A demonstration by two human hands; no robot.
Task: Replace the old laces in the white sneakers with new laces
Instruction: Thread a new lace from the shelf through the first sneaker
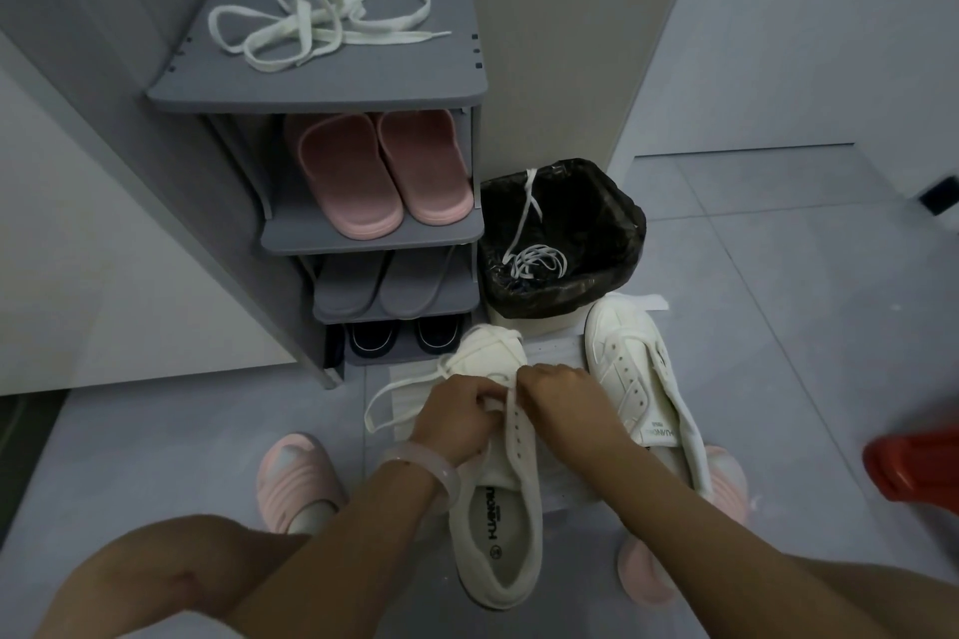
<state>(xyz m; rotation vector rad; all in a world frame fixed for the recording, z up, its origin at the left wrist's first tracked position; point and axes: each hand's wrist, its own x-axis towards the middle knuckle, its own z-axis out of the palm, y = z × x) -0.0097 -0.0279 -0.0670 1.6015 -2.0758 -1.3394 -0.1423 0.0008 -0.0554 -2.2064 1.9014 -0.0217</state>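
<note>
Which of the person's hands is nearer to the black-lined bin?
Right. The right hand works on the sneaker just below the bin; the left hand lies further left, holding the lace.

A grey shoe rack (373,234) holds pink slippers (384,171), grey slippers (384,283) and dark shoes (402,337), beside a black-lined bin (617,218).

Setting: home entryway, shoe-storage corner. Evidence: grey tiered shoe rack (316,93) against the wall, holding pink slippers (384,171), grey slippers (384,285) and dark shoes (399,337); small bin with black liner (560,239) just beside it; pale tiled floor (778,275)
</note>
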